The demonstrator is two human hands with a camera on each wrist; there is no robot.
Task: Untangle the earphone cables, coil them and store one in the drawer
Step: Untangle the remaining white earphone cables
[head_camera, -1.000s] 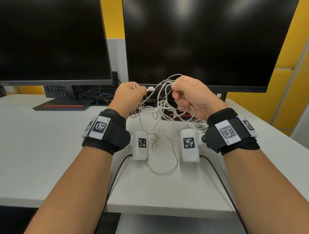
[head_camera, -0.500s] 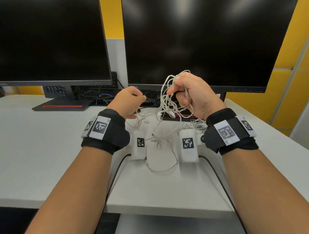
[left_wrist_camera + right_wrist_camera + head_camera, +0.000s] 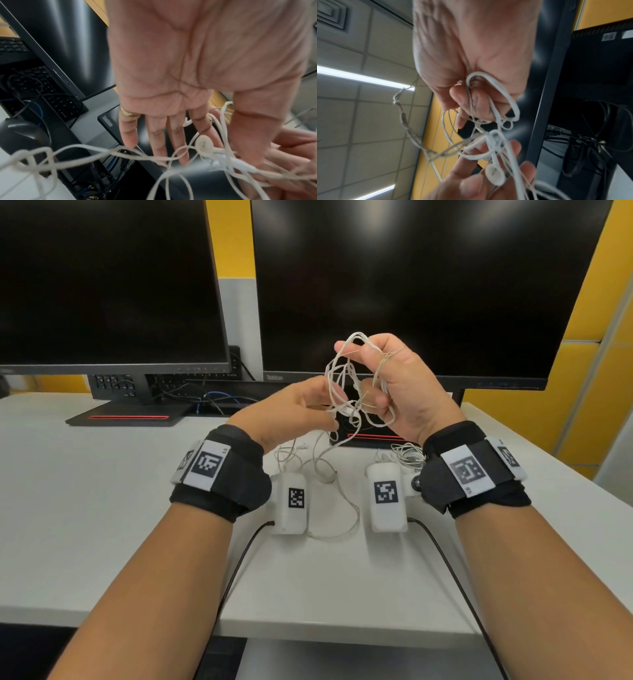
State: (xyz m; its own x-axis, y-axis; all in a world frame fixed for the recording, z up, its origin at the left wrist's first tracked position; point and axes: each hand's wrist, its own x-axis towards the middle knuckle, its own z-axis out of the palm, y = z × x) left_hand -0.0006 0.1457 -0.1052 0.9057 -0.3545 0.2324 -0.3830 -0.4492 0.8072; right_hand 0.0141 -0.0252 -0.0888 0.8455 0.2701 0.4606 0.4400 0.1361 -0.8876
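A tangle of white earphone cables (image 3: 346, 378) hangs in the air in front of the right monitor. My right hand (image 3: 373, 378) is raised and grips the top of it, with loops draped over its curled fingers (image 3: 471, 102). My left hand (image 3: 325, 405) is just left of and below the tangle, fingers straight, touching the hanging strands (image 3: 102, 152). An earbud (image 3: 204, 143) dangles between its index finger and thumb and also appears as an earbud (image 3: 494, 174) in the right wrist view. Loose cable (image 3: 329, 474) trails down onto the desk. A second bundled earphone (image 3: 407, 453) lies by my right wrist.
Two dark monitors (image 3: 411, 285) stand at the back of the white desk (image 3: 85, 491), each on a black base with a red strip (image 3: 126, 417). Behind them lie a black keyboard (image 3: 56, 100), a mouse (image 3: 20, 135) and dark cables. The desk's front edge is near my forearms.
My right hand has lifted the tangle higher and turned its palm more toward me. My left hand has let go of its pinch, opened its fingers and moved right into the hanging strands.
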